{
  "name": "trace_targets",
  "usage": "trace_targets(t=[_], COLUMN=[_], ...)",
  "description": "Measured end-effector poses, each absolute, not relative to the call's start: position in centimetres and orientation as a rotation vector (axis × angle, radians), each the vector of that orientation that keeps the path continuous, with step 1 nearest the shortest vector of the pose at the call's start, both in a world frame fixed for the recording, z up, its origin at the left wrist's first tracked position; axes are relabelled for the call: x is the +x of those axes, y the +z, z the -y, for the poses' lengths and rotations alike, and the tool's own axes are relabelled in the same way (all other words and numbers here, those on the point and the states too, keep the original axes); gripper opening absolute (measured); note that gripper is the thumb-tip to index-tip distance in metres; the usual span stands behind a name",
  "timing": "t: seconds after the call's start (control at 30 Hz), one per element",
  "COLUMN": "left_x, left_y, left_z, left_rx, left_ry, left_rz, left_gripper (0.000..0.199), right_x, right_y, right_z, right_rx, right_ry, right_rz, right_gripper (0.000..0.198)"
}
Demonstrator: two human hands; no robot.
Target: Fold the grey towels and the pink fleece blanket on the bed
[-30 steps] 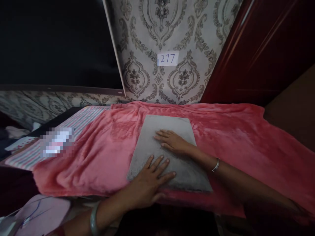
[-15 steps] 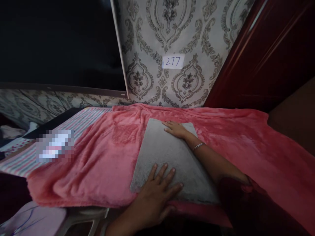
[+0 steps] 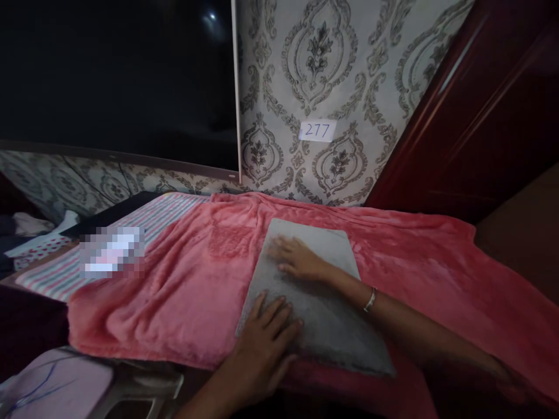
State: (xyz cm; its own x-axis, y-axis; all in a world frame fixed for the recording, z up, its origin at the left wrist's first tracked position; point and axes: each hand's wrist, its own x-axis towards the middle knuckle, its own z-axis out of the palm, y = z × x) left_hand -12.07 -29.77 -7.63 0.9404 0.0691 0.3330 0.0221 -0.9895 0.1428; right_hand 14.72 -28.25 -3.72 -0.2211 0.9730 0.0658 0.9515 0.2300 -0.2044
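At your far left, a pink pad (image 3: 65, 375) with blue lines on it sits low, below the edge of the table covering. Above it, a striped cloth (image 3: 168, 212) runs back toward the wall; a pixelated patch hides whatever lies on it. A large dark screen (image 3: 117, 75) stands over that side. Next, a coral-pink blanket (image 3: 196, 308) spreads to the right, rumpled on its left part. Your left hand (image 3: 268, 340) lies over the near left part of a grey cloth (image 3: 334, 323), its fingers stretched and spread apart. The grey cloth lies flat on the blanket, right in front of you, its narrower-looking end toward the wall. Your right hand (image 3: 299, 259) is farther up the same cloth, near its far left side, palm down with fingers extended; their tips are blurred. A bracelet (image 3: 370, 299) circles your right wrist. Beyond, a white label (image 3: 318, 130) reading 277 is on the patterned wall (image 3: 323, 64), and a dark red panel (image 3: 476, 122) slants down at the right.
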Motion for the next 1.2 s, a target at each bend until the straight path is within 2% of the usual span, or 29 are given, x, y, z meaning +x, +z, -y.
trace_targets(t=[0.1, 0.23, 0.47, 0.67, 0.9, 1.0, 1.1, 1.2], left_x=[-12.6, -12.2, -11.6, -11.6, -12.4, -12.4, -12.7, -13.4], left_y=[-9.7, -12.3, -13.8, -13.9, -11.1, -10.5, -10.3, -9.9], left_z=[30.3, 31.2, 30.2, 30.0, 31.1, 31.3, 31.1, 30.1], left_rx=[2.995, 3.071, 3.130, 3.091, 3.051, 3.014, 2.913, 2.723], left_ry=[0.652, 0.804, 1.003, 1.024, 0.811, 0.778, 0.835, 1.057], left_rz=[-0.255, -0.361, -0.259, -0.246, -0.300, -0.296, -0.244, -0.193], left_gripper=[0.070, 0.085, 0.083, 0.085, 0.079, 0.074, 0.066, 0.055], right_x=[12.8, 14.6, 18.9, 20.0, 18.6, 17.2, 14.9, 11.6], right_y=[-4.4, -4.6, -5.7, -6.5, -4.2, -2.6, -2.1, -3.0], right_z=[28.2, 24.5, 17.2, 15.9, 16.7, 18.7, 23.4, 29.9], right_rx=[-1.638, -1.850, -2.167, -2.209, -2.279, -2.219, -2.074, -1.931], right_ry=[0.298, 0.295, 0.261, 0.240, 0.232, 0.116, 0.062, 0.117], right_rz=[2.500, 2.408, 2.156, 2.057, 1.980, 1.962, 2.075, 2.257], right_gripper=[0.061, 0.060, 0.057, 0.059, 0.059, 0.062, 0.064, 0.063])
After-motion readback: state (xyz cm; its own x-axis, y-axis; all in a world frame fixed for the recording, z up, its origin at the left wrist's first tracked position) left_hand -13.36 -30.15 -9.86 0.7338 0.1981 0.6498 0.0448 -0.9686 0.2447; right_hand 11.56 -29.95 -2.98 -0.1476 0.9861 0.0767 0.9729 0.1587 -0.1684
